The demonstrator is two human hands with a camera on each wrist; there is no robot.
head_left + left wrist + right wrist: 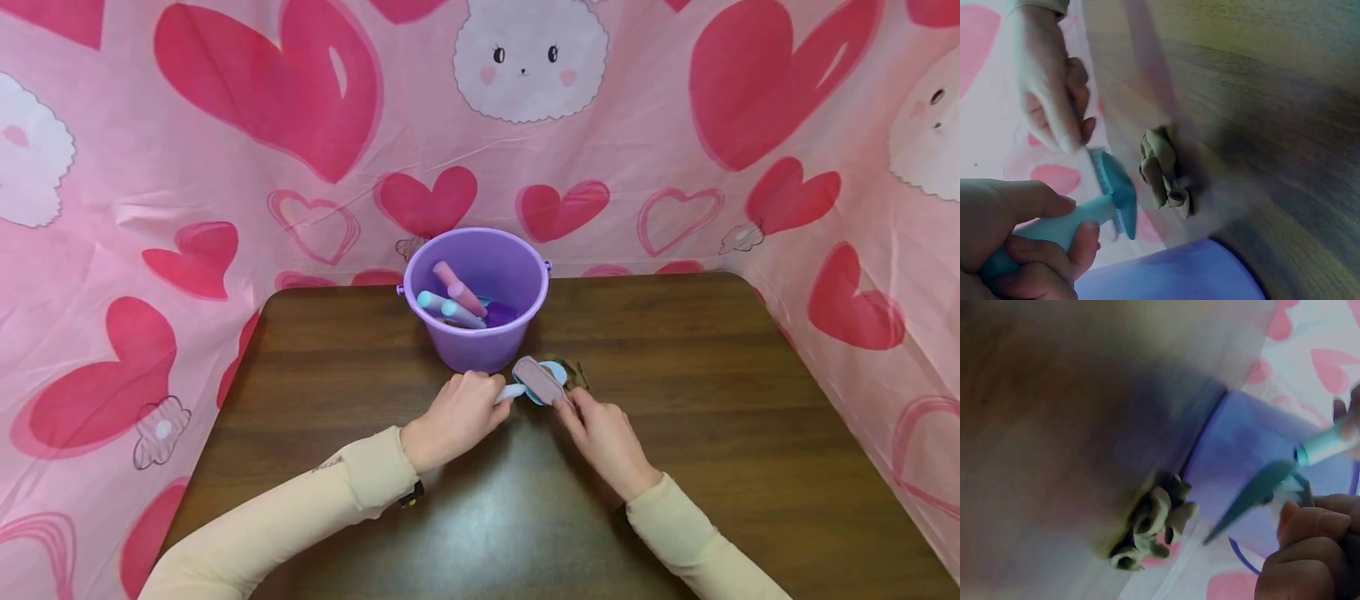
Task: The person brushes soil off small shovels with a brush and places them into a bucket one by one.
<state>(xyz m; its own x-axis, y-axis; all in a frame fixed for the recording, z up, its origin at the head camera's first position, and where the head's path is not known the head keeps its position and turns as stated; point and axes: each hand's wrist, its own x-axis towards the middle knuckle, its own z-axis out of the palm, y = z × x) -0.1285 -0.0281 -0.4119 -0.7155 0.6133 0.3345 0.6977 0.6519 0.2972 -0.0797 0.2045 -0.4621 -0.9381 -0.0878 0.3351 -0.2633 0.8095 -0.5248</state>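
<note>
My left hand (pixel 463 412) grips the light-blue handle (pixel 1063 228) of a small tool with a broad teal head (pixel 1117 190). Between the fingers and thumb of my right hand (pixel 611 437) is pinched a flat, oblong mauve-grey piece (pixel 538 379) with rounded ends. That piece overlaps the teal head in the head view, just in front of the bucket. On the tabletop close by lies a crumpled brown object with loops and folds (pixel 1163 165), mostly covered by the right hand's work in the head view.
A purple bucket (pixel 480 346) stands at the back middle of the dark wooden table (pixel 720 392). Inside it lean several items with pink handles (pixel 465 296) and light-blue handles (pixel 461 312). Pink cloth with hearts (pixel 330 92) hangs around the table's back and sides.
</note>
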